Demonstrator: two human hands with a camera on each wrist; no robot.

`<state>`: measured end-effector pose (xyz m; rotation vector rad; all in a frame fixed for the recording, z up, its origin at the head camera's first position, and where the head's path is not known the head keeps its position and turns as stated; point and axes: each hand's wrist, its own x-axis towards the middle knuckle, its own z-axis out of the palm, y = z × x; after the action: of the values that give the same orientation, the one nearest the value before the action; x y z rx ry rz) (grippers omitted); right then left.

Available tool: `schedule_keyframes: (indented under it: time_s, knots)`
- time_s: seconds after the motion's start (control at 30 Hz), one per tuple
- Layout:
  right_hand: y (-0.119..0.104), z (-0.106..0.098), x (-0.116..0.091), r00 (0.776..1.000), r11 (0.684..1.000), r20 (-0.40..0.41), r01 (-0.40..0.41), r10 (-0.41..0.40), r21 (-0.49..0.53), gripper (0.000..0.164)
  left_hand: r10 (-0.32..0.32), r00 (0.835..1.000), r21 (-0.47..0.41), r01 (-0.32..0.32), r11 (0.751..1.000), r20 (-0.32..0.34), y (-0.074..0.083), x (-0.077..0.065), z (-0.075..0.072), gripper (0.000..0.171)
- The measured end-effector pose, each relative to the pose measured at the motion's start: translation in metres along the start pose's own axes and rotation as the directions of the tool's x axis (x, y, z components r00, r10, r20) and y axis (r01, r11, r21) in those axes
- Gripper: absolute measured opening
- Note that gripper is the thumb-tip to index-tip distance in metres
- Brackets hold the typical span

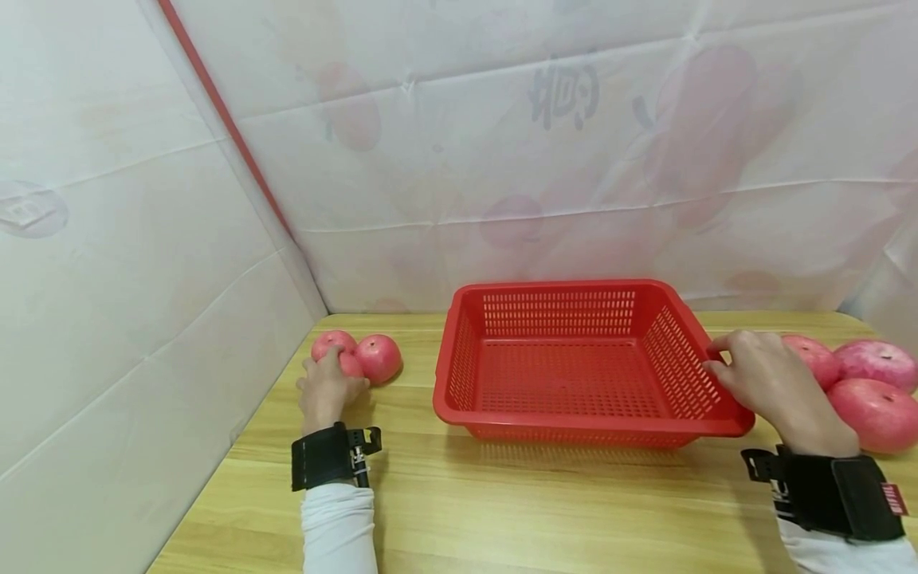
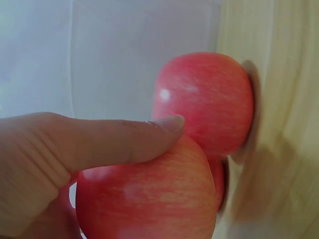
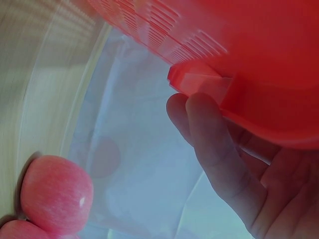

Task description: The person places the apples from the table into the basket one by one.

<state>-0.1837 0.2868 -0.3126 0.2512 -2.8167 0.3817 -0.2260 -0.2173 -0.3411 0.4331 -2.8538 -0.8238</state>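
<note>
Red fruits [image 1: 378, 359] total six: left fingers [image 2: 124, 142] grip one, right fingers [image 3: 214, 144] hold one basket's rim [image 1: 574, 421].

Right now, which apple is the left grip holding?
In the left wrist view, the nearest apple: the left grip has its thumb across it. Its two neighbouring apples sit beyond.

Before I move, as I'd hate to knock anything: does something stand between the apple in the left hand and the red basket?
Yes: another apple sits right beside the held apple, on the side toward the red basket. Past it come bare table and the basket's raised left rim.
</note>
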Motion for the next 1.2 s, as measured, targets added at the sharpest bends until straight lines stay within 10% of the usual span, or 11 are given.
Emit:
schedule_keyframes:
  time_s: [0.9, 1.2]
  knots:
    - [-0.002, 0.003, 0.002, 1.0, 1.0, 0.01, 0.006, -0.006, -0.003, 0.025, 0.049, 0.999, -0.016, -0.048, 0.999, 0.012, 0.018, -0.005, -0.011, 0.071]
    - [0.001, 0.001, 0.001, 0.999, 0.999, -0.024, 0.035, -0.035, -0.025, 0.022, 0.152, 0.988, 0.012, -0.152, 0.988, -0.001, 0.035, -0.008, -0.008, 0.069]
